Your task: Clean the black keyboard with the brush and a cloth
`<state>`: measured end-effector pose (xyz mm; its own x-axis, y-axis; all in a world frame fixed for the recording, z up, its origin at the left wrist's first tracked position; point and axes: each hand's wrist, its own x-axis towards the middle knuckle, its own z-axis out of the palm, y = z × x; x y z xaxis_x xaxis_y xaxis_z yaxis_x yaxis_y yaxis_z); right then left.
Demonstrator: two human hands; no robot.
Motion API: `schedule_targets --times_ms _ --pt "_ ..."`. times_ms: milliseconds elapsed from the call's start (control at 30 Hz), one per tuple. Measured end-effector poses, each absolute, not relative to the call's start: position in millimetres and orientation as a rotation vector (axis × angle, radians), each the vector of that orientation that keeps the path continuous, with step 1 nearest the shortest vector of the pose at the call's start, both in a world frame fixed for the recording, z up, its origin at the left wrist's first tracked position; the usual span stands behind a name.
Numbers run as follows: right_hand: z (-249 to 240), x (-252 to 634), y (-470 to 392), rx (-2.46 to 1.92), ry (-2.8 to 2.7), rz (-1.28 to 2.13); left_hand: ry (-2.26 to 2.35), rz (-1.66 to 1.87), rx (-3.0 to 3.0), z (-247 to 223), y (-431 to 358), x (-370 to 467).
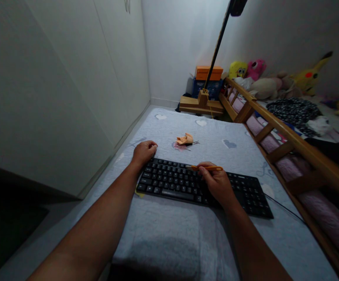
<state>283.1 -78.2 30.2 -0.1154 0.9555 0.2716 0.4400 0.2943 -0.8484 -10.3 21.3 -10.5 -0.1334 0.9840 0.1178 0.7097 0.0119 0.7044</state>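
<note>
A black keyboard (175, 183) lies flat on a pale blue quilted cover. Over its upper middle keys, my right hand (216, 181) is closed around a slim orange-handled brush (214, 168). The brush's pale tip points left, just above the top rows; whether it touches them I cannot tell. My left hand (144, 152) rests at the keyboard's back left corner with its fingers curled together. What those fingers hold, if anything, is hidden. Behind the keyboard sits a crumpled orange cloth (186, 138), with thin metal-looking tools (195, 142) beside it.
A cable (286, 208) runs from the keyboard toward the wooden bed rail (274, 121) on the right. White cabinet doors (99, 78) stand at the left. Past the far edge are a wooden stand (203, 103) with a dark pole and an orange box (208, 73). Plush toys (255, 69) lie beyond.
</note>
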Motion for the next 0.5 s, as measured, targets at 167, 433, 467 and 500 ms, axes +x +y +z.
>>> schedule_targets --times_ms 167,433,467,500 --pt "30.3 282.6 -78.4 -1.285 -1.702 0.761 1.883 0.906 1.734 -11.3 20.8 -10.7" --pt "31.2 282.5 -78.1 -1.268 -1.71 0.758 1.884 0.899 1.745 -13.1 23.0 -11.6" --pt "31.5 282.4 -78.1 -1.267 -1.711 0.757 1.88 0.903 1.746 -12.9 23.0 -11.6" --pt "31.7 282.4 -78.0 -1.267 -1.711 0.757 1.876 0.906 1.747 -12.6 22.8 -11.4"
